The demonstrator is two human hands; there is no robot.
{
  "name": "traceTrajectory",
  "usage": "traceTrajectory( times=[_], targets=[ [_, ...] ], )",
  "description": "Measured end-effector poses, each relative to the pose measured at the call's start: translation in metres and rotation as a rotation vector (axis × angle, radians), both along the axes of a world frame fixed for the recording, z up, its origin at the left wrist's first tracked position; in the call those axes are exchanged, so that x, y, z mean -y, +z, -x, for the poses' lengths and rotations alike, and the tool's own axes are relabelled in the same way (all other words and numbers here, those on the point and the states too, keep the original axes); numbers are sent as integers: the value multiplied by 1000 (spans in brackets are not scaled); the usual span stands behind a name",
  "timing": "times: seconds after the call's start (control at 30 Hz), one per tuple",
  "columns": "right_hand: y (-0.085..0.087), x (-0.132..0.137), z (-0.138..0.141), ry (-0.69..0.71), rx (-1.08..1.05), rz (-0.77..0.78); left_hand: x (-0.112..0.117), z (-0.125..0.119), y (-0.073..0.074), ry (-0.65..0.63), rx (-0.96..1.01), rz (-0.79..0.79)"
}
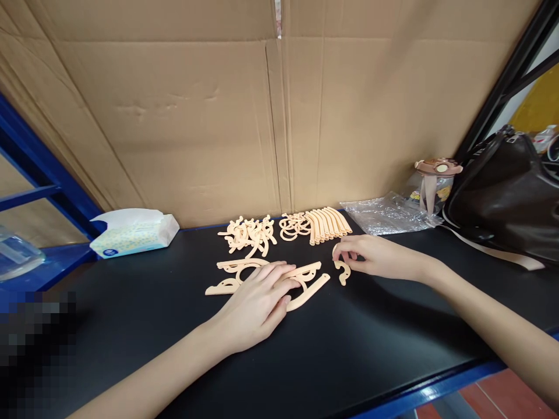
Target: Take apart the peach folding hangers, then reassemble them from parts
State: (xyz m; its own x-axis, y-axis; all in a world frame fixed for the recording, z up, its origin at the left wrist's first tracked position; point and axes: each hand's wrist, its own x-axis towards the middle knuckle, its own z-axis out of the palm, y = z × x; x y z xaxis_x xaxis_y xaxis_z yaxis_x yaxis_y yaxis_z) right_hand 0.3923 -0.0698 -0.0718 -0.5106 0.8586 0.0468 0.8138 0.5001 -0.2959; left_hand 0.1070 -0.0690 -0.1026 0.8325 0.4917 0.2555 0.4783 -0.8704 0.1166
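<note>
My left hand point(262, 299) lies palm down across beige plastic pieces that look like folding hanger parts, its fingers stretched out over them. A straight arm piece point(311, 292) sticks out to its right, and a flat piece with a pointed end point(222, 286) shows to its left. What lies under the palm is hidden. Between thumb and fingertips, my right hand point(371, 256) pinches a small curved beige piece point(343, 273), just right of those parts. Behind the hands are a heap of small hook-like pieces point(251, 233), several thin rings point(293, 226) and a row of long arms point(329, 225).
A tissue pack point(135, 233) stands at the back left. Clear plastic wrap point(388, 214), a bottle with a strap point(430, 186) and a dark leather bag point(502, 192) occupy the back right. Cardboard point(183, 128) walls off the rear of the black table point(349, 361).
</note>
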Motion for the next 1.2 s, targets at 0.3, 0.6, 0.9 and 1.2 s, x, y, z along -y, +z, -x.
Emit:
traceTrajectory(
  times=[0.3,0.6,0.9,1.2],
  targets=[
    [0,4,-9,115,7,99,-2,1,-5,36,23,-21],
    [-7,1,0,40,-6,40,0,-1,-1,-80,35,-47],
    [-16,2,19,56,-92,-171,2,-4,-1,-125,40,-24],
    [-13,5,20,13,-120,-21,4,-2,4,-66,41,140]
  ],
)
